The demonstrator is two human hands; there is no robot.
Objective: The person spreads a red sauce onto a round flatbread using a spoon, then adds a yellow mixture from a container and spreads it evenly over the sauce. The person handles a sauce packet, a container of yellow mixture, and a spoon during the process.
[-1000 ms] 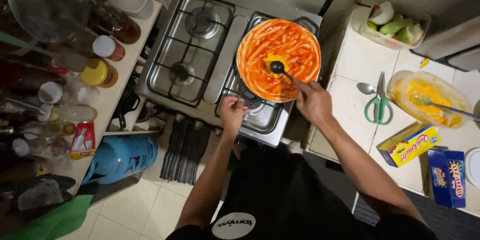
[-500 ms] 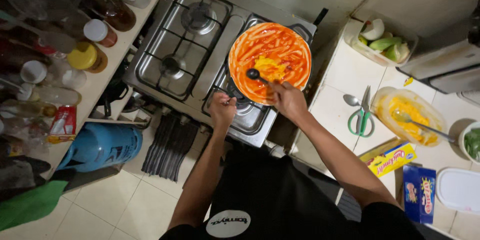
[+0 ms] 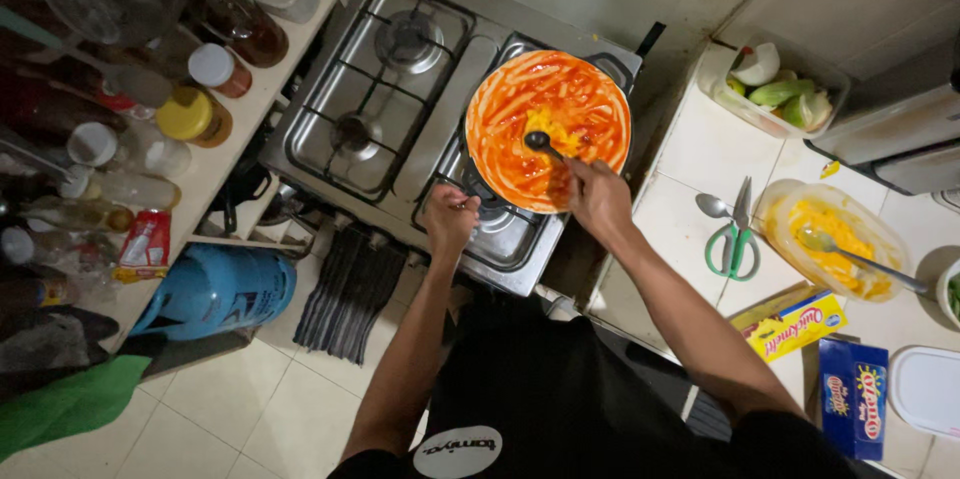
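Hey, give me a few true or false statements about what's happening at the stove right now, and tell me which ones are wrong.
1. The right hand holds a spoon over the pan of red sauce. True.
2. The left hand rests on the counter by the scissors. False: it is at the stove's front edge, by the pan.
3. The blue gas cylinder sits on the floor left of the stove. True.
4. The pan sits on the stove's left burners. False: it is on the right side.

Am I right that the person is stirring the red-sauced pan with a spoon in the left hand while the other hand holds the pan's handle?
Not quite: the head view shows the spoon in the right hand. The left hand grips the handle of the pan.
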